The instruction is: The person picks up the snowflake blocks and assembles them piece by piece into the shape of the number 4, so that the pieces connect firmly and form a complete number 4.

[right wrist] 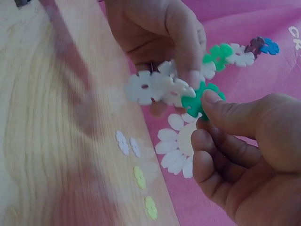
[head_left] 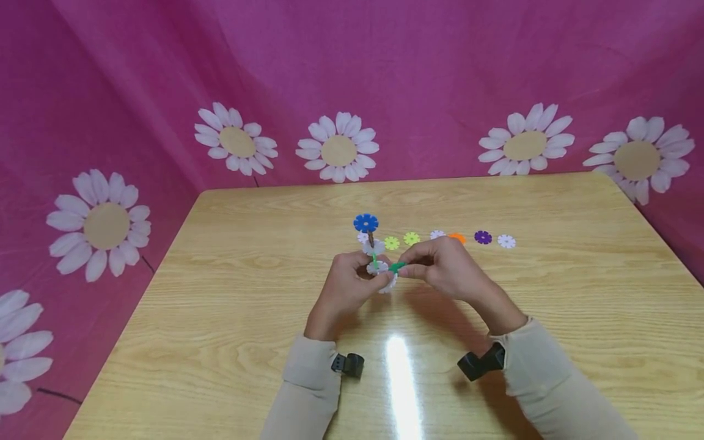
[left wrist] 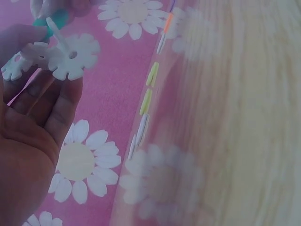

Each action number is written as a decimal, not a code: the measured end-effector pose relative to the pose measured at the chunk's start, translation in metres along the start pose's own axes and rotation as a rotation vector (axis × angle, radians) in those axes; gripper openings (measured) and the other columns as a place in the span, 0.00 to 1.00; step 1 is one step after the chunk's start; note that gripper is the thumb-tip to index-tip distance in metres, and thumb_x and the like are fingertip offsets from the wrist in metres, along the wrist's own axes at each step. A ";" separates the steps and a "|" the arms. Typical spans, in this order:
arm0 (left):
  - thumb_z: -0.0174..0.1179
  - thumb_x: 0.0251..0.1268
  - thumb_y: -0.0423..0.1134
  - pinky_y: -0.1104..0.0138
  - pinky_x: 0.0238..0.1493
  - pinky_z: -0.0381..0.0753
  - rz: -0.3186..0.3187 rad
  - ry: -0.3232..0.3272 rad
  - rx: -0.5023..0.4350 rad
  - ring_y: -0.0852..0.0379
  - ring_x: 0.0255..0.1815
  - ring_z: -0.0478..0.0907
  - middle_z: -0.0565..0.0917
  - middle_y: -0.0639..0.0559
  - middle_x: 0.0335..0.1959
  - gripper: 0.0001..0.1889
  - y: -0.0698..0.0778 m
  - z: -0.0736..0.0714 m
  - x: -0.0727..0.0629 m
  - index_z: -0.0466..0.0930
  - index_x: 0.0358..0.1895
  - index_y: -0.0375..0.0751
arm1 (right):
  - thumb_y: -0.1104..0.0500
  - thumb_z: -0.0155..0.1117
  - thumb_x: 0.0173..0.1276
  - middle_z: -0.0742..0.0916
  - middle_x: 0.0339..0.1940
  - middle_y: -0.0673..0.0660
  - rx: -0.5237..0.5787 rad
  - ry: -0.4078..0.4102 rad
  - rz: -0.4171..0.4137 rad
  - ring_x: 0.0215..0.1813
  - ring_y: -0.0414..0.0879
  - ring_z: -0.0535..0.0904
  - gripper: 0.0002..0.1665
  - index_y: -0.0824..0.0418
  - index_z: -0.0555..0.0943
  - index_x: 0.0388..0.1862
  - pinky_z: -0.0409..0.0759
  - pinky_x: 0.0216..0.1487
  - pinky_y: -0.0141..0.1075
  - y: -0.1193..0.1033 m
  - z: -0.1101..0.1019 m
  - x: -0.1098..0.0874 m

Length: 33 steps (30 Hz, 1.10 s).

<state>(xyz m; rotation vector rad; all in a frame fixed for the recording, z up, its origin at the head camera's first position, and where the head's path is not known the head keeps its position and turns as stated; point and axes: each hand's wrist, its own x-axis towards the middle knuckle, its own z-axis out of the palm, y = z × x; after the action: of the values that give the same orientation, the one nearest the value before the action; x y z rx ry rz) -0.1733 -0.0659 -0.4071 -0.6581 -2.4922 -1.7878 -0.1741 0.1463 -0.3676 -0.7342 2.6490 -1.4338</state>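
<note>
Over the table, my left hand (head_left: 348,282) holds a joined chain of slotted plastic discs by its white discs (left wrist: 75,56). From that hand the chain runs on through a light green disc (right wrist: 217,56), another white one, a brown disc (right wrist: 257,44) and a blue disc (head_left: 365,222) at the far end. Between thumb and forefinger, my right hand (head_left: 448,267) pinches a darker green disc (right wrist: 200,99). Its edge is right at the edge of a white disc beside my left thumb. The left fingers show behind and below the white discs in the left wrist view.
Loose discs lie in a row on the wooden table (head_left: 231,293) beyond my hands: yellow-green discs (head_left: 411,238), an orange disc (head_left: 457,238), a purple disc (head_left: 483,237) and several white ones, the rightmost white disc (head_left: 506,241) included. A pink flowered cloth (head_left: 423,91) hangs behind.
</note>
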 end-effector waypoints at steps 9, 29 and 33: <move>0.66 0.64 0.31 0.65 0.37 0.84 -0.019 0.008 -0.030 0.56 0.34 0.81 0.86 0.51 0.38 0.05 0.000 -0.005 0.000 0.87 0.39 0.33 | 0.66 0.71 0.65 0.88 0.34 0.53 -0.084 0.040 0.073 0.35 0.47 0.81 0.05 0.64 0.88 0.39 0.80 0.36 0.39 0.009 -0.022 -0.001; 0.66 0.64 0.31 0.70 0.32 0.79 -0.049 0.017 -0.044 0.58 0.30 0.77 0.84 0.49 0.34 0.05 -0.004 -0.010 -0.004 0.87 0.39 0.33 | 0.62 0.66 0.70 0.88 0.38 0.62 -0.288 0.150 0.215 0.39 0.54 0.81 0.12 0.70 0.86 0.46 0.78 0.42 0.46 0.054 -0.053 0.008; 0.66 0.63 0.30 0.70 0.32 0.79 -0.045 0.019 -0.067 0.60 0.30 0.78 0.85 0.48 0.35 0.05 -0.004 -0.011 -0.004 0.86 0.39 0.31 | 0.61 0.65 0.69 0.88 0.41 0.65 -0.331 0.131 0.247 0.44 0.58 0.82 0.15 0.72 0.84 0.49 0.78 0.47 0.51 0.061 -0.059 0.013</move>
<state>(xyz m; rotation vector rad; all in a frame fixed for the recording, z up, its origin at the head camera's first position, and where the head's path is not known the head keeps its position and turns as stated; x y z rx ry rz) -0.1736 -0.0784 -0.4081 -0.5897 -2.4637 -1.8908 -0.2241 0.2150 -0.3808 -0.3177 2.9881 -1.0305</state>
